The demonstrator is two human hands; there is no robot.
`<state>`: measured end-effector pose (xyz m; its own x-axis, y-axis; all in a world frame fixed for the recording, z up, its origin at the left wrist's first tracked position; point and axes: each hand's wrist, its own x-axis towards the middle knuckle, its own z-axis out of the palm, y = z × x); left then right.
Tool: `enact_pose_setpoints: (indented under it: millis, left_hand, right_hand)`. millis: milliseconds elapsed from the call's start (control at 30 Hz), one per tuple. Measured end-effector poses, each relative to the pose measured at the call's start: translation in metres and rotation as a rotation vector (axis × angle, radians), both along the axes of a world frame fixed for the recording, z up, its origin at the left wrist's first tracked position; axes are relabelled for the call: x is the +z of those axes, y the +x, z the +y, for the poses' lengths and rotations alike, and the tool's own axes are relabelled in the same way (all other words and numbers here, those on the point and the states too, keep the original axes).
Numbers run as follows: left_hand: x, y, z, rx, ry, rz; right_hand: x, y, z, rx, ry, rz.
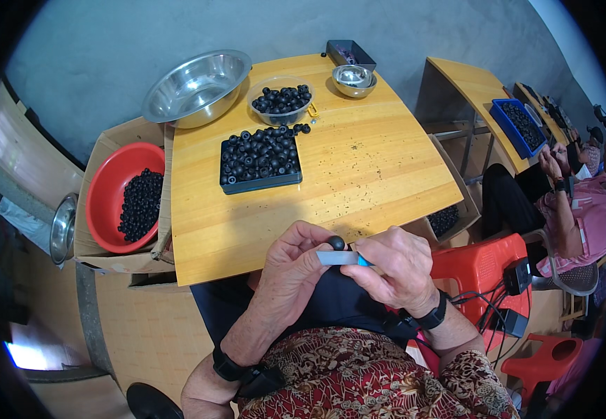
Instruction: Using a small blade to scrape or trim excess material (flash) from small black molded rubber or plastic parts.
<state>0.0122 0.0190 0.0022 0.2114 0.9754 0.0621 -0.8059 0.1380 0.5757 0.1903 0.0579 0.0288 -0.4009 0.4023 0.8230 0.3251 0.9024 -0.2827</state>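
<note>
grey-blue wall (261, 28), plain, behind everything; paler band (574, 49) at upper right. worktop (380, 157) in yellow wood grain, far end near the wall, soft-edged shadow on its near part. second wooden table (456, 78) to the right, well apart, on metal legs. floor (146, 318) tan, crossed at left by a dark grey strip (92, 314). red plastic stool (467, 260) right of the worktop; lower red stool (544, 357) beyond. bright patch of light (29, 355), lower left.

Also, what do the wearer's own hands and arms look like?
The left hand and right hand are ungloved. A black left strap and black right strap circle the wrists. The right sleeve is patterned in red, cream and black.
</note>
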Motion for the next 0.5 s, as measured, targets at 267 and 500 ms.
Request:
enact_pose_setpoints:
  millis: [267, 500]
  left_hand:
    - [-0.0005, 0.0012, 0.0002, 0.011, -0.018, 0.028]
    - [-0.0052, -0.0010, 0.0012, 0.029, 0.004, 0.024]
  right_hand:
    - [-0.0004, -0.0003, 0.0014, -0.020, -0.013, -0.021]
    - [-0.0008, 0.0011, 0.0033, -0.034, -0.004, -0.042]
